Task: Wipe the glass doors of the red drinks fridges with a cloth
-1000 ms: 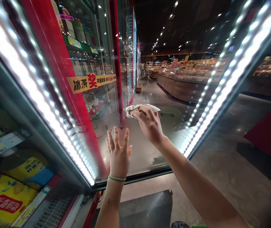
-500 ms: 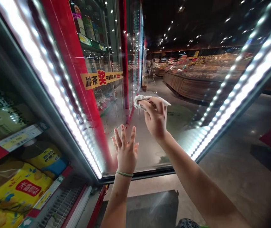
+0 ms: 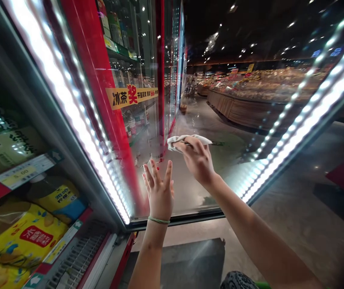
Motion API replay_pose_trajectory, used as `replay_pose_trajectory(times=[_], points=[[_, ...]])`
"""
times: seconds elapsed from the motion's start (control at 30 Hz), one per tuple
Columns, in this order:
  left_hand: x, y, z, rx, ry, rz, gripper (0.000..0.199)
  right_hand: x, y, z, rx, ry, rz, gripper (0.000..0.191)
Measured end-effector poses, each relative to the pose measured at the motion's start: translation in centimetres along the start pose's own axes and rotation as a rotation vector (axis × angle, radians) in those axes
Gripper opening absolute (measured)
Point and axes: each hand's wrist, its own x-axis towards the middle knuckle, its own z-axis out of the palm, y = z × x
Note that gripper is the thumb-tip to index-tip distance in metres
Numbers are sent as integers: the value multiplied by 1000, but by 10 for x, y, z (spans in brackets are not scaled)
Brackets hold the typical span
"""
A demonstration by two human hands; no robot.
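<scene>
My right hand (image 3: 198,159) is closed around a white cloth (image 3: 176,141), pressing it against the glass door (image 3: 186,196) of a drinks fridge. Part of the cloth sticks out past the fingers on both sides. Lower and to the left, my left hand (image 3: 160,194) lies spread on or close to the same pane, with nothing in it and a green band at the wrist. Around both hands the glass looks hazy.
Bright light strips (image 3: 75,120) run along the door frame. On the left, fridge shelves hold yellow-labelled bottles (image 3: 24,233) above a price tag rail (image 3: 27,170). Through the glass show a red-framed cooler (image 3: 83,48) and a wooden display counter (image 3: 244,108). A grey mat (image 3: 192,261) lies below.
My right hand has slid the cloth down and slightly left over the glass. The left hand stays in nearly the same place.
</scene>
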Motion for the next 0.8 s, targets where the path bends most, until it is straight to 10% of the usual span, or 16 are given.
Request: replay_pose_trajectory(times=[0.13, 0.3, 0.47, 0.8], points=[[1, 4, 3, 26, 34, 10, 108, -6, 8, -4, -31, 183, 131, 31], [4, 7, 5, 2, -2, -8, 112, -13, 1, -2, -14, 14, 36, 30], [5, 9, 9, 3, 39, -21, 118, -27, 12, -4, -51, 206, 199, 30], [7, 16, 16, 2, 86, -27, 121, -35, 6, 0, -68, 186, 224, 28]])
